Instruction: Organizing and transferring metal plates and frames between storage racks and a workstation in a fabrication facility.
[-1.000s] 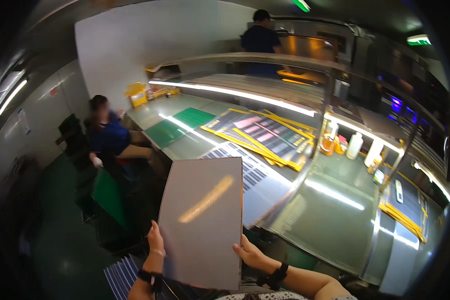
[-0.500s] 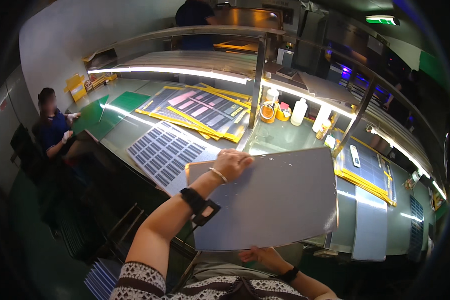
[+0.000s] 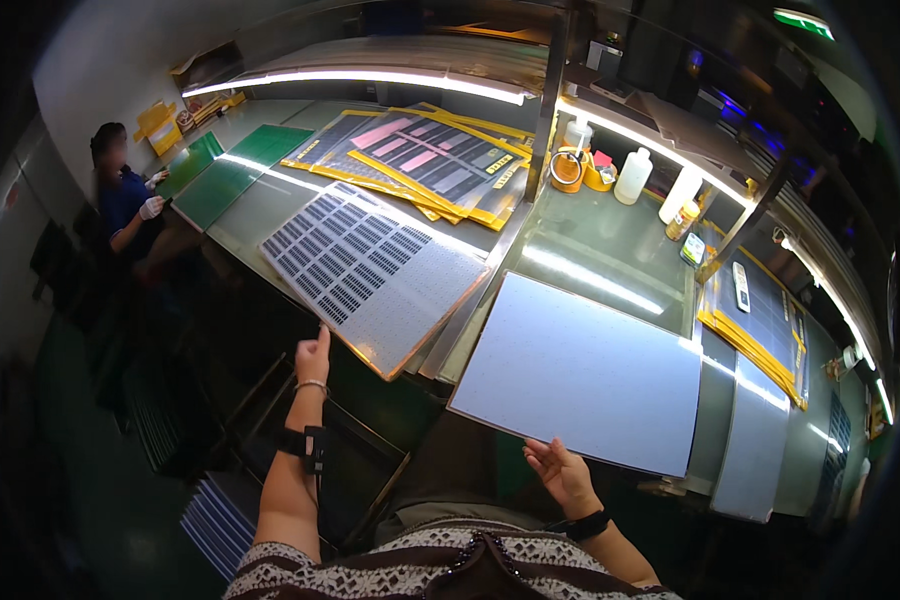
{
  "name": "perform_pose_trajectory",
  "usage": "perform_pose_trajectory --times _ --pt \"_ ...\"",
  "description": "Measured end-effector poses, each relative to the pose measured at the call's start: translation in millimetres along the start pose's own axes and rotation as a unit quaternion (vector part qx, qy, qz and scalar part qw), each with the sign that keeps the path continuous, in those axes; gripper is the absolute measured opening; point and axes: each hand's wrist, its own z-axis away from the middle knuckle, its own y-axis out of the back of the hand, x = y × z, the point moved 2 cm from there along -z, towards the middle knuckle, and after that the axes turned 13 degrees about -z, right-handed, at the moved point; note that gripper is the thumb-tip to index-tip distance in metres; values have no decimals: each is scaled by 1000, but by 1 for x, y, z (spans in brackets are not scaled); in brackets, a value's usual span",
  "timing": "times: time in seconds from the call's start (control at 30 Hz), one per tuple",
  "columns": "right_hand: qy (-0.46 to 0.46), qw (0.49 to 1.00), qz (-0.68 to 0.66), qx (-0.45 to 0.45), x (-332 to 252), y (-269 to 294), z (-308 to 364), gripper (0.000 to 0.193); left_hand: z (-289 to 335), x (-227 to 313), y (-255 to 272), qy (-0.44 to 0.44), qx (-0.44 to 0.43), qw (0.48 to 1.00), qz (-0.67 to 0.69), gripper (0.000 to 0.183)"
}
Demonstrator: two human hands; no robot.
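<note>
Down to the bench [image 3: 610, 240] comes the pale panel [image 3: 585, 365] as the left hand [image 3: 313, 358] leaves it for the patterned panel [image 3: 375, 270]

Half a second earlier the pale panel was raised, with the left hand on its far edge; now it lies out over the bench, its near edge jutting slightly past the front. That overhang probably gives the right hand [image 3: 567, 482] something to support or steady from below. The right fingers are loosely curled at that edge, but whether they pinch it cannot be told.

The left hand reaches across to the near edge of the patterned panel — index finger extended to the rim, the others folded in — touching or all but touching; no firm grip can be made out. Meeting the panel by its rim looks like a way to spare the printed face.

The two panels lie side by side, apart, on either side of a raised metal strip [image 3: 478, 318]. Behind them, yellow-edged sheets [image 3: 430, 160] overlap in a pile, and a white bottle [image 3: 633, 177] stands at the back beneath a light tube [image 3: 660, 155] — presumably there to keep the front free for flat work. At far left, a co-worker [image 3: 125, 205] in white gloves sits by green sheets [image 3: 245, 172].
</note>
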Motion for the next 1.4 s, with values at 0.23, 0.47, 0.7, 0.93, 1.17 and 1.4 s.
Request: perform_pose_trajectory --times 0.23,0.47,0.7,0.93,1.17,1.4 --pt "-128 983 82 -103 -12 -16 11 38 57 22 -24 97 -310 906 271 25" --pt "86 748 627 -200 -3 -143 -7 22 86 20 -37 135 -212 889 384 14" --pt "350 383 769 -373 67 -217 -103 36 101 23 -24 139 -251 900 327 26" --pt "389 298 773 -403 77 -241 -114 45 84 17 -11 153 -278 888 333 37" --pt "554 446 603 -362 7 -297 -105 28 89 97 75 -151 -240 847 449 44" --pt "243 941 145 -187 -52 -291 -120 22 70 44 22 58 -371 741 557 89"
